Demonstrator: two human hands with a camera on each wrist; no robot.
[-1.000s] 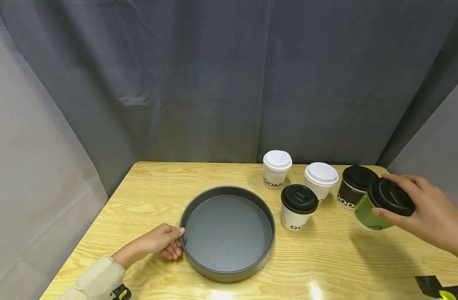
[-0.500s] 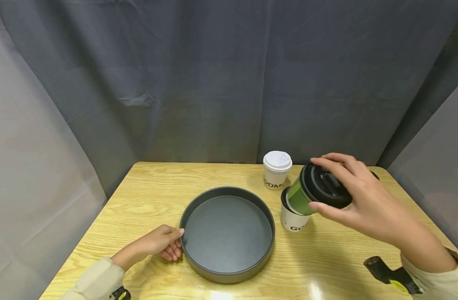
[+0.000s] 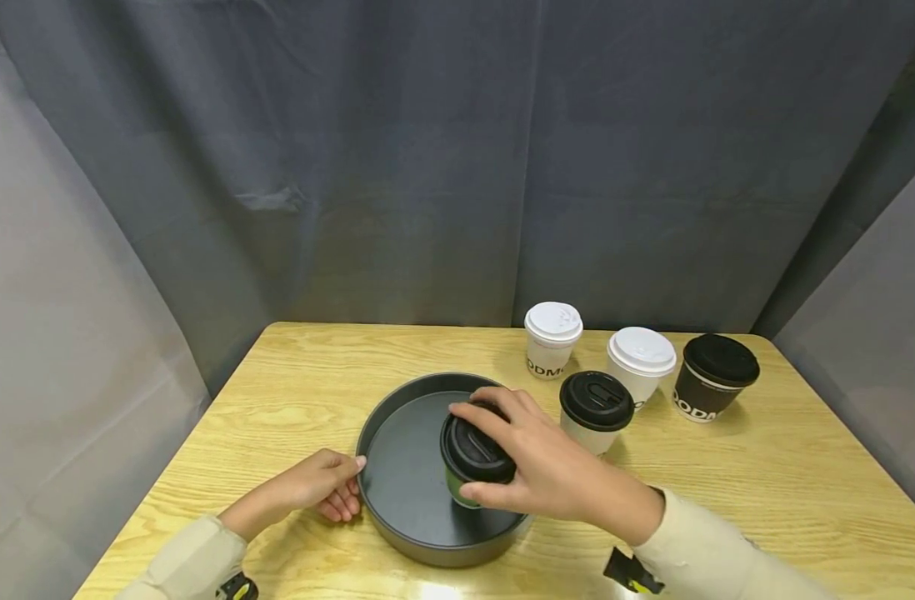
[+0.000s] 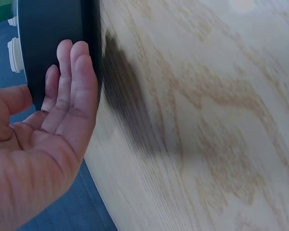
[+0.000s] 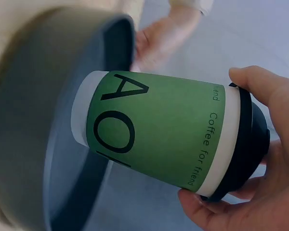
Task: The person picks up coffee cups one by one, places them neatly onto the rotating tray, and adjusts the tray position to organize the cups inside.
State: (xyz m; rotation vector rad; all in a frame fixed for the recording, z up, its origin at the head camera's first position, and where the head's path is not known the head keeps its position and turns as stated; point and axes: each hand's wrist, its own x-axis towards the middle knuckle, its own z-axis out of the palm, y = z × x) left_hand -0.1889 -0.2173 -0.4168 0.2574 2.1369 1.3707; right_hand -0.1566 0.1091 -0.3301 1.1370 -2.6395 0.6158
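A green paper coffee cup (image 5: 154,130) with a black lid is in my right hand (image 3: 555,471). Thumb and fingers grip it around the lid (image 3: 476,450), and the cup is over the right part of a round dark grey cake pan (image 3: 405,492). Whether its base touches the pan floor, I cannot tell. At the pan's left side, my left hand (image 3: 318,486) pinches the rim, thumb on top and fingers against the outer wall, as the left wrist view shows of the fingers (image 4: 79,86).
Right of the pan stands a white cup with a black lid (image 3: 596,408). Behind it are two white-lidded cups, one left (image 3: 552,337) and one right (image 3: 641,362). A black cup (image 3: 712,375) is farthest right. The wooden table (image 3: 307,375) ends at a grey curtain (image 3: 397,167).
My right hand has carried the green coffee cup leftward from the table's right side, past the other cups, to over the pan. The left hand has stayed at the rim.
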